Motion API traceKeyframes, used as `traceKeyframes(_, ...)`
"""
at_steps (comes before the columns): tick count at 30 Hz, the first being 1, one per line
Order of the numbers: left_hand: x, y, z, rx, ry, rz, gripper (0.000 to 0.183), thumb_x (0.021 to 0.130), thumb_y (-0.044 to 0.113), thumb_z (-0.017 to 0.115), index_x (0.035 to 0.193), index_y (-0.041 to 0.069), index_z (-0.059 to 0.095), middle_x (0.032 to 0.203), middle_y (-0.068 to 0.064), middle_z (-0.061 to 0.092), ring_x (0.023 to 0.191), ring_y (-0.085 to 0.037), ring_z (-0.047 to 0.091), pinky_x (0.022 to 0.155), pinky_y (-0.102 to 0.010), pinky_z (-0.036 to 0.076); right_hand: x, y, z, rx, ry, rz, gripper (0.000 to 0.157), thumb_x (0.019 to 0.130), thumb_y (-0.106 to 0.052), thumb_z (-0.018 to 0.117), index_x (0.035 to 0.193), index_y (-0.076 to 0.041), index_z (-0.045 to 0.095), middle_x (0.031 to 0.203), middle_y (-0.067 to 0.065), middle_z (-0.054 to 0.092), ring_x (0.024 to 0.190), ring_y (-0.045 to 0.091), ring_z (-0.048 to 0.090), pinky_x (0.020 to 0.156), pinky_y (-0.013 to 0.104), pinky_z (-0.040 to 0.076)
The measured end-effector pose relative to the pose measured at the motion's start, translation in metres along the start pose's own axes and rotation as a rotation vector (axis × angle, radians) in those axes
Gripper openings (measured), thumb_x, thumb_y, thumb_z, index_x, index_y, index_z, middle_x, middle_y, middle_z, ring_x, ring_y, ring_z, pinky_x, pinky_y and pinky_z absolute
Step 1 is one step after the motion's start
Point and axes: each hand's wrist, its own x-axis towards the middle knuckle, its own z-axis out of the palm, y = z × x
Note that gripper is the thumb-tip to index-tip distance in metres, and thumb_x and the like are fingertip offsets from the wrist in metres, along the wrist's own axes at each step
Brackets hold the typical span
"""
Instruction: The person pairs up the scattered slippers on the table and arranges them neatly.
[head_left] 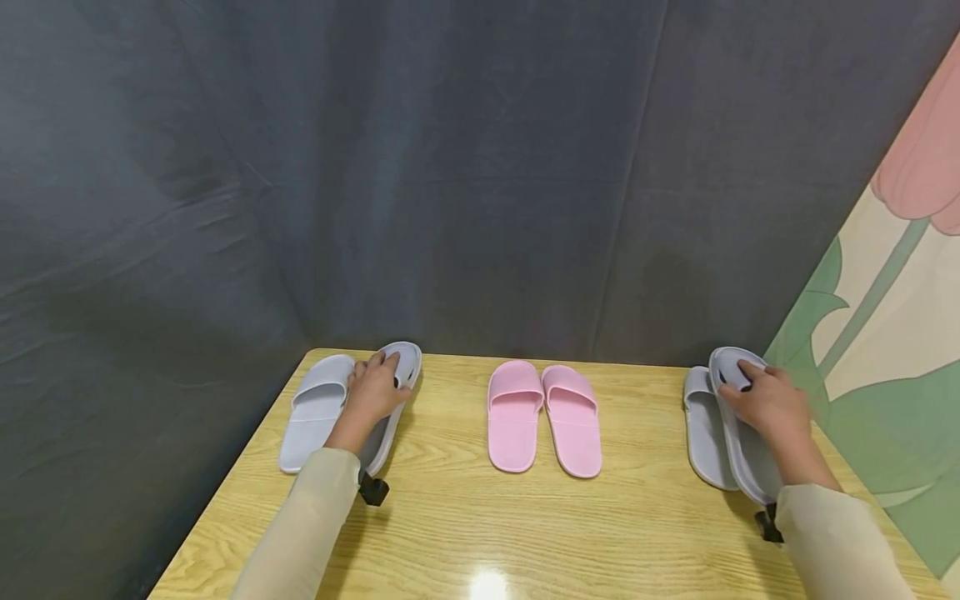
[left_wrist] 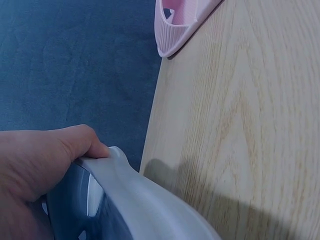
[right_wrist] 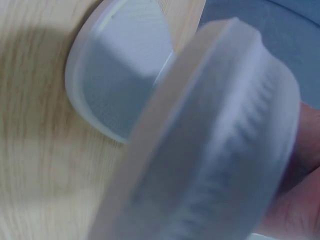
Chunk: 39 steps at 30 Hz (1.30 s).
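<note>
At the table's left, my left hand [head_left: 369, 393] grips the strap of a light grey slipper [head_left: 406, 358], thumb on the strap's edge in the left wrist view. That slipper is tilted onto its side. Left of it a matching slipper [head_left: 309, 433] lies flat, toe toward the curtain. On the far right, my right hand [head_left: 774, 404] holds another grey slipper [head_left: 729, 360] by its strap, also tilted, its sole side filling much of the right wrist view [right_wrist: 200, 150]. Its flat-lying mate [head_left: 708, 454] is just to the left, partly overlapped by it in the head view.
Between the two hands, a pair of pink slippers, left one [head_left: 513, 442] and right one [head_left: 579, 446], lies flat on the wooden table [head_left: 450, 533]. A dark curtain [head_left: 480, 183] hangs behind the table's back edge. A flower-patterned panel [head_left: 885, 350] borders the right side.
</note>
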Motion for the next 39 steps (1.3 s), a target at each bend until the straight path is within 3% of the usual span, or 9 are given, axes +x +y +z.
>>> traceKeyframes(13,-0.004,0.007,-0.004,-0.012,0.030,-0.008,0.075,0.087,0.028,0.068,0.154,0.007,0.042,0.158,-0.025,0.034,0.135,-0.055,0.034,0.107,-0.067,0.028,0.001,-0.022,0.003,-0.013,0.009,-0.025,0.068,0.097,-0.033,0.057,0.147,0.008,0.038,0.140,0.046,0.033,0.119,0.070,0.036,0.087,0.072,0.037)
traceKeyframes(29,-0.008,0.011,-0.007,-0.024,0.046,0.007,0.075,0.087,0.029,0.070,0.154,0.007,0.043,0.158,-0.025,0.035,0.135,-0.054,0.035,0.107,-0.067,0.028,0.002,-0.056,0.016,0.059,-0.021,-0.017,0.069,0.097,-0.034,0.057,0.150,0.005,0.036,0.145,0.044,0.027,0.111,0.077,0.036,0.081,0.076,0.037)
traceKeyframes(39,-0.010,0.009,-0.008,-0.023,0.049,0.004,0.074,0.087,0.029,0.069,0.153,0.007,0.043,0.158,-0.025,0.035,0.135,-0.054,0.034,0.105,-0.067,0.029,0.003,-0.074,0.023,0.072,-0.035,-0.037,0.069,0.097,-0.035,0.056,0.151,0.004,0.036,0.148,0.043,0.025,0.116,0.077,0.034,0.086,0.076,0.036)
